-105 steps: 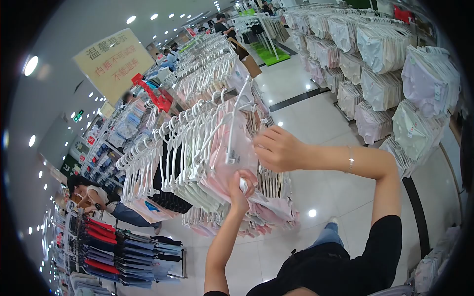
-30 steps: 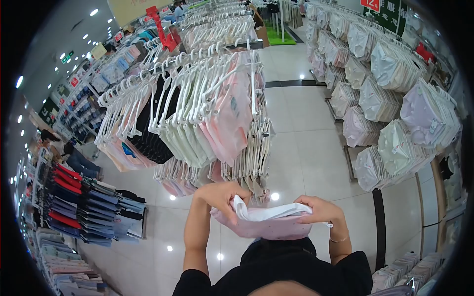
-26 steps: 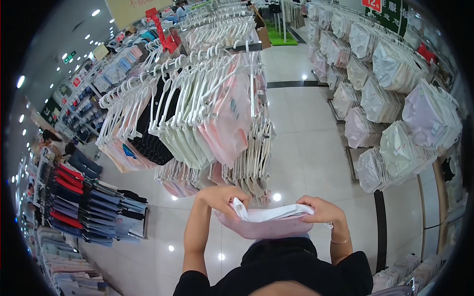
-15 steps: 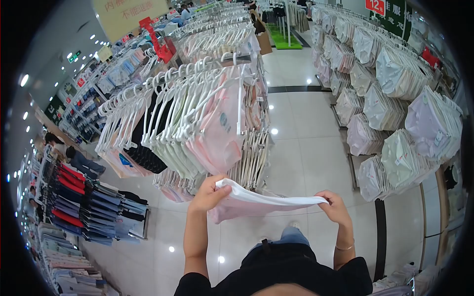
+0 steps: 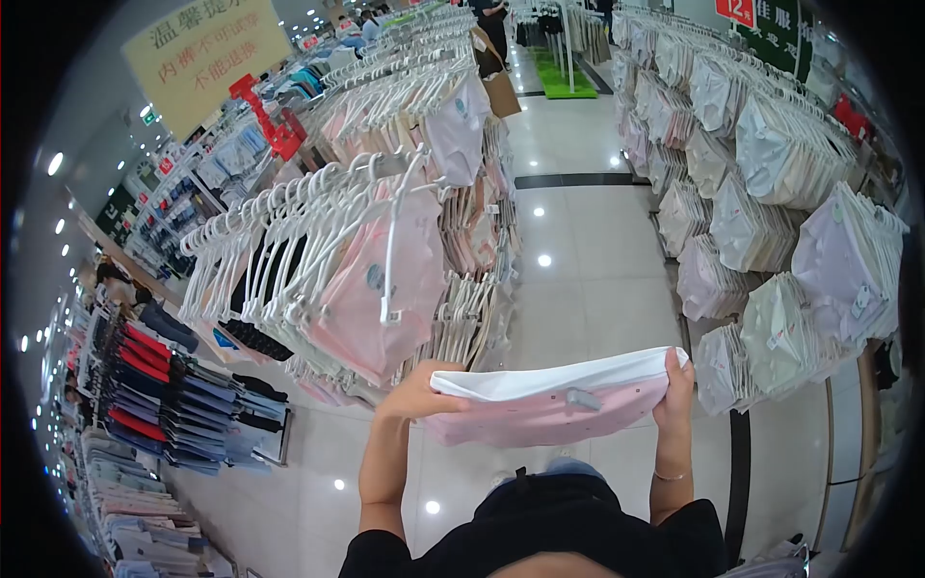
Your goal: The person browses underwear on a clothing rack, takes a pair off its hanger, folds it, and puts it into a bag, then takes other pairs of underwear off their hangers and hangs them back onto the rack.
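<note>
Gripping dotted pink cloth (image 5: 525, 416), perhaps knit, by its bowed white band (image 5: 559, 376): left hand (image 5: 416, 393), right hand (image 5: 677, 390).

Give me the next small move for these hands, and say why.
Perhaps ease the right hand slightly toward the left hand: they grip opposite ends of the white waistband on the pink garment, spread wide between them, so slackening it seems easy.

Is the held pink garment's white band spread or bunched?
Spread: the white band runs nearly straight between left hand and right hand.
</note>
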Tool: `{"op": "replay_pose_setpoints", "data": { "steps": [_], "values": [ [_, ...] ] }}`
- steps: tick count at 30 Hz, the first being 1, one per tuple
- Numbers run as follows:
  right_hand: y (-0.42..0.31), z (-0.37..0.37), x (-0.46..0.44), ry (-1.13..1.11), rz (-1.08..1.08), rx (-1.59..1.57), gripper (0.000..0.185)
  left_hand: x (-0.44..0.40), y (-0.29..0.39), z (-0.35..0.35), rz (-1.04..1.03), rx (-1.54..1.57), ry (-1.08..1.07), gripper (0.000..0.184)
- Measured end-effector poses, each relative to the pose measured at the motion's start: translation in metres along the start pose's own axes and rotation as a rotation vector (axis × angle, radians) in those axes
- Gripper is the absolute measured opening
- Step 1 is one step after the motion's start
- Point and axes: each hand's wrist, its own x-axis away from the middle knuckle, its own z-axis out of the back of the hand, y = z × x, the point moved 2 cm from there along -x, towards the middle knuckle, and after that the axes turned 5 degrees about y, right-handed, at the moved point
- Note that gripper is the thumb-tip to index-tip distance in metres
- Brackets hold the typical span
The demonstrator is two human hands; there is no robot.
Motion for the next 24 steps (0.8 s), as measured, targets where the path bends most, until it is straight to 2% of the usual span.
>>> {"op": "replay_pose_setpoints", "data": {
  "steps": [1, 4, 5, 8, 13, 15, 18, 21, 24],
  "values": [
    [-0.003, 0.002, -0.005, 0.007, -0.012, -0.009, 0.02, -0.003, -0.006, -0.003, 0.059, -0.024, 0.028, 0.024],
    [-0.009, 0.012, -0.018, 0.007, -0.038, -0.025, 0.02, -0.016, -0.015, -0.02, 0.159, 0.337, 0.562, 0.03],
    [-0.011, 0.015, -0.021, 0.004, -0.046, -0.027, 0.02, -0.019, -0.011, -0.021, 0.204, 0.3, 0.587, 0.039],
    [-0.017, 0.017, -0.03, 0.03, -0.051, -0.056, 0.022, -0.03, -0.016, -0.025, 0.226, 0.296, 0.631, 0.043],
    [-0.005, 0.021, -0.048, -0.02, -0.258, -0.165, 0.027, -0.039, -0.025, -0.028, 0.285, 0.226, 0.755, 0.045],
    [-0.004, 0.021, -0.052, -0.045, -0.298, -0.208, 0.028, -0.039, -0.023, -0.03, 0.239, 0.19, 0.796, 0.046],
    [-0.004, 0.024, -0.054, -0.055, -0.363, -0.273, 0.028, -0.034, -0.023, -0.033, 0.224, 0.112, 0.774, 0.047],
    [-0.008, 0.025, -0.051, -0.047, -0.455, -0.342, 0.024, -0.032, -0.031, -0.033, 0.273, 0.222, 0.861, 0.048],
    [-0.013, 0.027, -0.05, -0.081, -0.522, -0.421, 0.021, -0.034, -0.023, -0.037, 0.221, 0.274, 0.895, 0.048]
  ]
}}
